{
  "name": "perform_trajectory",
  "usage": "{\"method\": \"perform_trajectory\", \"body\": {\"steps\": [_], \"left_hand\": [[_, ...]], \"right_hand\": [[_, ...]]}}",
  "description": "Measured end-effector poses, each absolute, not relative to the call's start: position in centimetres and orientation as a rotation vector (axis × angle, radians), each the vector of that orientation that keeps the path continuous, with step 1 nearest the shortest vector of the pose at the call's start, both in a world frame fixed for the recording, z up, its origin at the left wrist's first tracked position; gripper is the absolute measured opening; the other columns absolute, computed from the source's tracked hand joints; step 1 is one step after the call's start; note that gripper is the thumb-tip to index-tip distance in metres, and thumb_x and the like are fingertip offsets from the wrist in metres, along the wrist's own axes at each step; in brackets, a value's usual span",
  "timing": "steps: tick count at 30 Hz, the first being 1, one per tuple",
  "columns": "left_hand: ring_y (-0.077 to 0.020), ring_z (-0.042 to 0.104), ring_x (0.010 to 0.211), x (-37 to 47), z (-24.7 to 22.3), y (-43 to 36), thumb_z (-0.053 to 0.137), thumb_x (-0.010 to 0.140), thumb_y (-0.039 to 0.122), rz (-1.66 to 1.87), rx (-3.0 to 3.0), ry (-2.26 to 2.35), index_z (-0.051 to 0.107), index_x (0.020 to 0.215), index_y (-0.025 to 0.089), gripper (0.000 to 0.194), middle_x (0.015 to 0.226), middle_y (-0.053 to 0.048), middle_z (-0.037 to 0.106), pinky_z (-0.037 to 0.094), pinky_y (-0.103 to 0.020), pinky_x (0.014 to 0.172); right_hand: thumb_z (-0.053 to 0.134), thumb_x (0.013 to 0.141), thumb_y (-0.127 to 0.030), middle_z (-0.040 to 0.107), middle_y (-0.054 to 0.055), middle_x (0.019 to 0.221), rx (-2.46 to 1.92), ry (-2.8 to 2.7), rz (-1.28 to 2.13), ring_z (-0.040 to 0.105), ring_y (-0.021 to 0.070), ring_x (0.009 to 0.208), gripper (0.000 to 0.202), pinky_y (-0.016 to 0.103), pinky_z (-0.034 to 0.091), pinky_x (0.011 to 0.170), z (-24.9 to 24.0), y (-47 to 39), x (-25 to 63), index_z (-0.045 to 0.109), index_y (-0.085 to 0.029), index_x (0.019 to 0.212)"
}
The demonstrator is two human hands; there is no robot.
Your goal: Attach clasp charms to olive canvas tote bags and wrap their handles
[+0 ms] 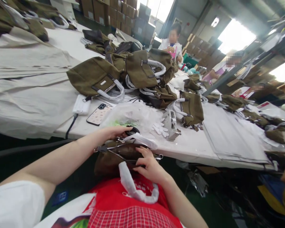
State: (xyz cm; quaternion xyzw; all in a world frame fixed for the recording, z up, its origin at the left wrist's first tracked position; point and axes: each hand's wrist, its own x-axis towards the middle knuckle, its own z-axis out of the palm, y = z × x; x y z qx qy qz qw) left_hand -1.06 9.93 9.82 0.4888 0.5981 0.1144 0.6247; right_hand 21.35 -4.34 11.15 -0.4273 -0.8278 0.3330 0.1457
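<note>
An olive bag with an unzipped top sits against my red apron at the table's edge. One wrapped white handle hangs over the apron, and the other lies toward the table. My left hand is closed on a black coiled strap just beyond the bag's far rim. At the right part of the bag's opening, my right hand has its fingers apart and touches the rim and lining. The inside of the bag is mostly hidden.
Several olive bags are piled on the white table. Nearer lie a phone, a white power bank with a cable, a clear plastic bag and a metal tape dispenser. People work across the table.
</note>
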Motion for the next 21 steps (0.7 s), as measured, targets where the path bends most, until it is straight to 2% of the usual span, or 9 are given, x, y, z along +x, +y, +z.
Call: {"method": "perform_trajectory", "body": {"steps": [4, 10, 15, 17, 21], "left_hand": [[-0.0137, 0.052, 0.049, -1.7, 11.0, 9.7, 0.072, 0.062, 0.062, 0.332, 1.112, 1.320, 0.066, 0.071, 0.015, 0.048, 0.056, -0.002, 0.062, 0.037, -0.024, 0.044], [-0.0137, 0.056, 0.057, -7.2, 16.9, 6.5, 0.063, 0.075, 0.061, 0.876, 1.475, 1.296, 0.064, 0.082, 0.015, 0.046, 0.075, -0.005, 0.068, 0.049, -0.027, 0.053], [-0.0149, 0.063, 0.067, -9.6, 20.2, 2.1, 0.049, 0.088, 0.050, 0.446, 1.847, 0.991, 0.068, 0.085, 0.017, 0.037, 0.084, -0.006, 0.073, 0.053, -0.025, 0.063], [-0.0175, 0.065, 0.075, -8.8, 20.0, 1.0, 0.044, 0.091, 0.040, 0.250, 2.024, 1.060, 0.067, 0.087, 0.018, 0.032, 0.088, -0.007, 0.073, 0.053, -0.027, 0.069], [-0.0279, 0.069, 0.088, -6.5, 17.6, 0.0, 0.043, 0.089, 0.028, -0.065, 2.225, 1.366, 0.066, 0.096, 0.014, 0.027, 0.098, -0.015, 0.073, 0.052, -0.038, 0.081]], "right_hand": [[0.072, 0.082, -0.029, 0.044, 0.010, 0.149, -1.271, -2.402, 0.969, 0.032, 0.0280, 0.142, 0.006, 0.051, 0.021, 0.116, 12.0, -4.6, 21.1, 0.074, -0.023, 0.083], [0.079, 0.074, -0.032, 0.041, 0.009, 0.152, -1.328, -2.341, 1.029, 0.027, 0.0310, 0.144, 0.011, 0.051, 0.023, 0.115, 11.0, -4.2, 21.2, 0.075, -0.022, 0.077], [0.080, 0.073, -0.033, 0.029, 0.005, 0.158, -1.281, -2.372, 1.022, 0.015, 0.0335, 0.147, 0.012, 0.055, 0.019, 0.116, 11.0, -3.7, 19.9, 0.076, -0.022, 0.077], [0.080, 0.073, -0.032, 0.024, 0.003, 0.160, -1.243, -2.391, 1.006, 0.011, 0.0342, 0.148, 0.011, 0.056, 0.017, 0.117, 11.5, -3.8, 19.0, 0.076, -0.023, 0.077], [0.078, 0.074, -0.028, 0.013, -0.002, 0.163, -1.151, -2.424, 0.952, 0.003, 0.0344, 0.148, 0.007, 0.054, 0.014, 0.119, 13.0, -4.2, 17.0, 0.077, -0.022, 0.076]]}}
